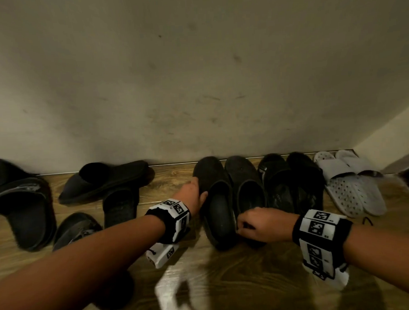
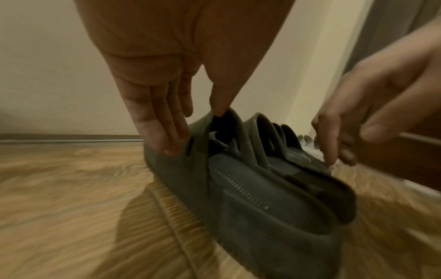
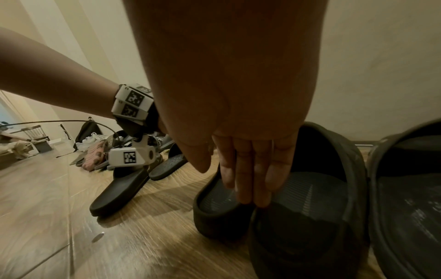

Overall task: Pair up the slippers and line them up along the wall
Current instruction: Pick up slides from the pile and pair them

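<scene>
Two dark grey slippers stand side by side, toes to the wall (image 1: 196, 85). My left hand (image 1: 195, 192) grips the strap of the left slipper (image 1: 220, 210), thumb on the strap's edge and fingers (image 2: 167, 139) flat on its outer side. My right hand (image 1: 247, 225) is at the heels, its straight fingers (image 3: 248, 185) touching the heel rim of the right slipper (image 1: 243, 176), thumb apart. In the right wrist view both heels show, the left slipper (image 3: 214, 213) beside the right slipper (image 3: 310, 188).
To the right along the wall stand a black pair (image 1: 290, 184) and a white pair (image 1: 353, 189). Several loose black slippers lie to the left, one on its side (image 1: 102, 179), one wide slide (image 1: 22, 203). Bare wooden floor (image 1: 226, 281) lies in front.
</scene>
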The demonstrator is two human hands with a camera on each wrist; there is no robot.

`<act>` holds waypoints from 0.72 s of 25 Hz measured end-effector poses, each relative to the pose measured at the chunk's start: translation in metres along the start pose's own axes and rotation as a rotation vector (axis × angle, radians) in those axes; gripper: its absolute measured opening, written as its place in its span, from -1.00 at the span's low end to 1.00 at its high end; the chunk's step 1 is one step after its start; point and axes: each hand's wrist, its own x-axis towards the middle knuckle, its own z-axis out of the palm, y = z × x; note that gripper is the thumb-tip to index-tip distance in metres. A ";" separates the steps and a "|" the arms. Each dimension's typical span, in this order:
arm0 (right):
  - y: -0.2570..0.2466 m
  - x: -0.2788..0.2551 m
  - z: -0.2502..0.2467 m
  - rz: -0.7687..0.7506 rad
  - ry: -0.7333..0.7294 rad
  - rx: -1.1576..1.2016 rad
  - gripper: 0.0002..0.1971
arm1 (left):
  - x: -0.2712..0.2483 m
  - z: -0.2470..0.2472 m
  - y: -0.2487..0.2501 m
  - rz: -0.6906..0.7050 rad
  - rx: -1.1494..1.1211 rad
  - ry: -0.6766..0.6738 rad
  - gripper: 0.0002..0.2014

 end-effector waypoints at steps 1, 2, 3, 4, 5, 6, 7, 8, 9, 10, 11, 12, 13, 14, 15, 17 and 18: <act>-0.005 -0.001 -0.003 -0.004 0.001 -0.014 -0.73 | -0.008 -0.008 -0.005 -0.014 -0.007 -0.013 -0.65; -0.014 0.001 -0.006 -0.022 0.004 -0.026 -0.73 | -0.020 -0.019 -0.016 -0.038 0.010 -0.030 -0.67; -0.016 -0.002 -0.010 -0.018 0.015 -0.031 -0.73 | -0.026 -0.027 -0.020 -0.044 0.038 -0.048 -0.67; -0.026 -0.001 -0.012 -0.037 0.018 -0.040 -0.73 | -0.039 -0.037 -0.031 -0.065 0.082 -0.067 -0.67; -0.036 0.001 -0.014 -0.057 0.017 -0.058 -0.73 | -0.055 -0.048 -0.043 -0.083 0.130 -0.094 -0.65; -0.047 0.004 -0.015 -0.082 0.025 -0.075 -0.73 | -0.070 -0.056 -0.055 -0.098 0.187 -0.118 -0.64; -0.053 0.005 -0.015 -0.096 0.029 -0.095 -0.73 | -0.082 -0.062 -0.062 -0.108 0.248 -0.150 -0.63; -0.064 0.010 -0.014 -0.131 0.032 -0.125 -0.72 | -0.098 -0.069 -0.075 -0.134 0.304 -0.182 -0.62; -0.075 0.013 -0.014 -0.160 0.033 -0.158 -0.71 | -0.113 -0.074 -0.088 -0.152 0.352 -0.211 -0.60; -0.085 0.017 -0.012 -0.194 0.031 -0.188 -0.70 | -0.125 -0.079 -0.101 -0.171 0.377 -0.224 -0.59; -0.096 0.021 -0.010 -0.224 0.022 -0.219 -0.69 | -0.136 -0.085 -0.114 -0.189 0.382 -0.226 -0.58; -0.105 0.025 -0.007 -0.254 0.016 -0.252 -0.68 | -0.145 -0.092 -0.127 -0.207 0.368 -0.222 -0.57; -0.115 0.028 -0.004 -0.278 0.009 -0.284 -0.67 | -0.152 -0.099 -0.139 -0.224 0.350 -0.211 -0.57; -0.123 0.031 0.000 -0.302 0.004 -0.303 -0.67 | -0.156 -0.104 -0.152 -0.242 0.330 -0.200 -0.57; -0.130 0.034 0.003 -0.322 -0.002 -0.313 -0.68 | -0.159 -0.110 -0.164 -0.261 0.317 -0.188 -0.59; -0.141 0.039 0.008 -0.345 -0.020 -0.326 -0.67 | -0.163 -0.116 -0.187 -0.305 0.343 -0.163 -0.61; -0.148 0.043 0.010 -0.350 -0.028 -0.334 -0.66 | -0.166 -0.119 -0.200 -0.327 0.376 -0.158 -0.63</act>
